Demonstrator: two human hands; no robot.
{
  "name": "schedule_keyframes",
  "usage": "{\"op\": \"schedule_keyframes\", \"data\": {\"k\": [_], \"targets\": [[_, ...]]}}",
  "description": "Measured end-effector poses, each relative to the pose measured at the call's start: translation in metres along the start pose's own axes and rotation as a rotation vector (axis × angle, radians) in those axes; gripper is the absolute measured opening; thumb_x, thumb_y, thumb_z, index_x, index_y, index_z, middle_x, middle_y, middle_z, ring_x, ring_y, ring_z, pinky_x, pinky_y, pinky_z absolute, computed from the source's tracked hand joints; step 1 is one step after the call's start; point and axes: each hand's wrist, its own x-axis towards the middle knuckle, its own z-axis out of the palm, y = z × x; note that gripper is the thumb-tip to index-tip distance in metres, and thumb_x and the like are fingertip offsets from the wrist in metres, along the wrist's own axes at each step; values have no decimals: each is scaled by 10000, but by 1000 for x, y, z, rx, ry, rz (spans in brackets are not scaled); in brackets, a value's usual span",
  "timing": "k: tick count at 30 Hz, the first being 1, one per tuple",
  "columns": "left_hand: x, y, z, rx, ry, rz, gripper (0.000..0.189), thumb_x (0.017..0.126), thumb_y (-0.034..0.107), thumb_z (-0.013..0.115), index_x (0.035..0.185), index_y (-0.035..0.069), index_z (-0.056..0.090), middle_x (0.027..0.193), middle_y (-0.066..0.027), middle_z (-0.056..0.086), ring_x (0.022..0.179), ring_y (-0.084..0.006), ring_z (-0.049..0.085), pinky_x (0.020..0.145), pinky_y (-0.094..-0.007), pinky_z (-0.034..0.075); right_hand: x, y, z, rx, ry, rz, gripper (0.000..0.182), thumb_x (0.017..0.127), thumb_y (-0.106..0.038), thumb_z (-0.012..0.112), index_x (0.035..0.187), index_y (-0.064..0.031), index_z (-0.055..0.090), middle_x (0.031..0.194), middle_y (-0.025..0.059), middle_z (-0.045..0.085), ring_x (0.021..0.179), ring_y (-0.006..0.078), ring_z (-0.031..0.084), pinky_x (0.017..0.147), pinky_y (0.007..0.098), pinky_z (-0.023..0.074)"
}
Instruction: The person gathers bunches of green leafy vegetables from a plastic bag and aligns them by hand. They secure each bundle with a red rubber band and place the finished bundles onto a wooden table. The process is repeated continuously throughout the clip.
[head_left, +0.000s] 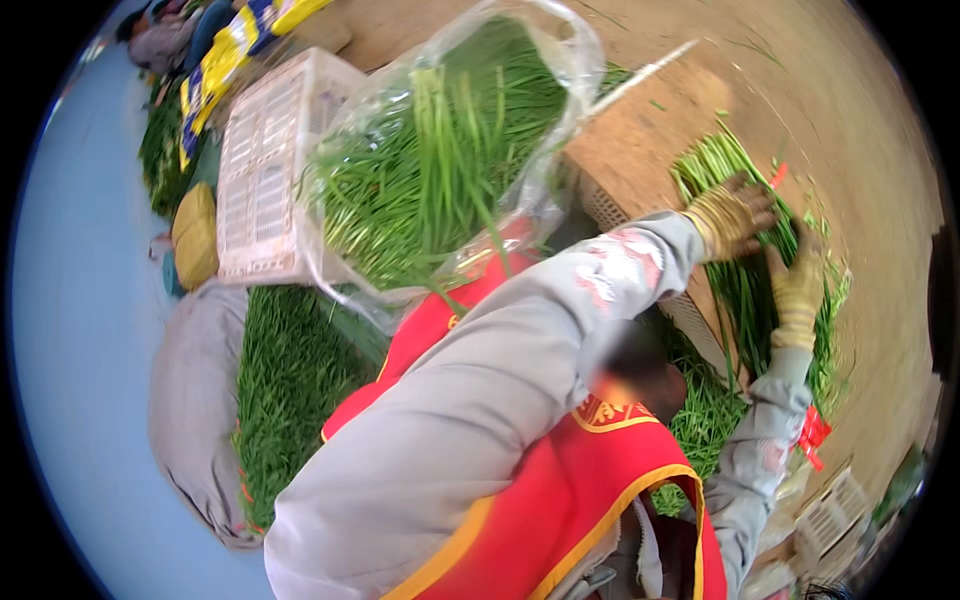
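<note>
A bundle of long green stalks, which look like garlic chives (750, 300), lies on a brown board (637, 142) on top of a plastic crate. My left hand (731, 217), in a yellowish work glove, lies across the bundle near its pale cut ends, fingers over the stalks. My right hand (799, 289), gloved alike, is at the bundle's other side with its thumb towards the stalks. How firmly it touches them is not plain. A red strip (778, 175) shows beside the bundle. Part of the bundle is hidden under my hands.
A clear plastic bag (581, 45) full of loose green stalks (450, 172) stands left of the board. Beside it is a pale plastic crate (259, 172). More greens (292, 397) lie against a grey cloth (195, 420). A person (161, 45) is at the far upper left.
</note>
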Motion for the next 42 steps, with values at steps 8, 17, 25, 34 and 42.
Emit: {"op": "schedule_keyframes", "data": {"k": [8,17,25,34,42], "targets": [[-96,-59,-116,162,409,-522,758,712,443,671,1285,24,405,1273,-212,442,1182,-340,427,997,-412,342,3,-58,-24,43,174,6,362,818,-152,588,1146,-15,520,1116,197,564,1033,334,546,873,408,441],[-285,-162,-203,22,458,-1420,1009,588,348,807,1370,5,270,1292,-234,448,1190,-342,450,1010,-344,345,78,-306,138,1444,-702,342,811,777,-416,655,1375,-28,269,1375,155,347,1267,284,341,1017,382,323],[-272,-134,-159,138,288,-1231,909,610,257,754,1348,-16,299,1316,-228,419,1188,-326,450,991,-356,366,117,-363,219,1365,-591,445,1187,557,-515,785,1412,-6,138,1391,223,303,1281,330,312,1031,385,280],[-275,-116,-148,-623,162,-1015,674,727,197,690,1318,54,399,1358,-208,376,1238,-316,402,1012,-367,353,111,-302,277,1470,-492,817,632,645,-193,782,1184,-12,507,1032,139,604,968,258,554,836,372,444],[-276,-177,-139,-1075,306,-1103,737,791,114,636,1398,29,227,1367,-221,360,1259,-302,375,1012,-345,343,75,-322,234,1885,-381,663,483,710,-68,720,1152,-44,527,962,109,598,876,259,570,759,403,492]]}}
